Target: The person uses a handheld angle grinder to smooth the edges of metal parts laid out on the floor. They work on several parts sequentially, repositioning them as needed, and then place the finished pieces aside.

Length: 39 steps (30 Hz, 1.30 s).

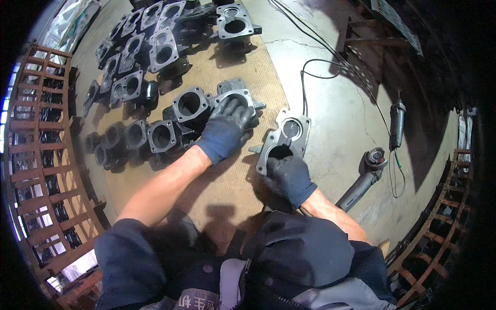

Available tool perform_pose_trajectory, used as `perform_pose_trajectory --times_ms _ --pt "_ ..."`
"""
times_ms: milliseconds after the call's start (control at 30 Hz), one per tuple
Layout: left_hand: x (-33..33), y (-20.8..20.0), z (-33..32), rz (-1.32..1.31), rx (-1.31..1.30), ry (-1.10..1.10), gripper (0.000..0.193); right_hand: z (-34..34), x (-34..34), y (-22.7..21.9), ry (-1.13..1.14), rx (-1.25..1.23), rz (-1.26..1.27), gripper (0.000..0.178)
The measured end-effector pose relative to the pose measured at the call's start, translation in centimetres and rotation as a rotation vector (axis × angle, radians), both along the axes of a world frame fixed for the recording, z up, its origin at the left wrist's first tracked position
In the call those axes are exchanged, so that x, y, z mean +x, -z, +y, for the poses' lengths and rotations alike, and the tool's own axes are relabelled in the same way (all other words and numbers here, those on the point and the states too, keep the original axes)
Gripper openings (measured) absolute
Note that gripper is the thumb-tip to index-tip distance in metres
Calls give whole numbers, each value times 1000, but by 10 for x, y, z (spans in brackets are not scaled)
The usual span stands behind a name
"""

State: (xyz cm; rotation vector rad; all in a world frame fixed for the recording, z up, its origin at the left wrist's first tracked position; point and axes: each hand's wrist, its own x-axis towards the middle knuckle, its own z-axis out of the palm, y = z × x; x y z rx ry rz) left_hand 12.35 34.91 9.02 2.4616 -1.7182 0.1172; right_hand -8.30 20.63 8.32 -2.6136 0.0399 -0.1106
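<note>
Both my hands wear dark blue and black gloves. My left hand [226, 129] grips a grey metal casting [248, 97], with its fingers over the flange and into the round bore. The lower part of that casting is hidden by the hand. My right hand [290, 181] is closed on the near end of another casting [285, 135], which has a flat bright flange and two round openings. Its thumb and fingertips are partly hidden at the larger bore. Just left of my left hand stands a casting with a square flange [176, 107].
Several similar castings [160, 39] stand in rows on a tan mat [271, 67]. At the right on the concrete floor lie an angle grinder [361, 187] and a slim black power tool [397, 126] with cables [305, 82]. Rusty metal racks flank both sides [39, 124].
</note>
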Motion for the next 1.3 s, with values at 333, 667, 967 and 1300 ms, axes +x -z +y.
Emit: perform_pose_trajectory --times_ms 333,667,967,1300 --pt "10 16 -23 183 86 -188 9 -31 -6 -46 -2 265 -10 24" --pt "92 -49 -80 304 -8 -350 49 -79 58 -67 161 88 -347 67" --pt "112 -114 -111 610 -13 -434 55 -121 127 -27 -28 189 -370 71" --pt "136 -89 -121 406 151 -206 47 -128 141 -27 -142 -97 -155 47"
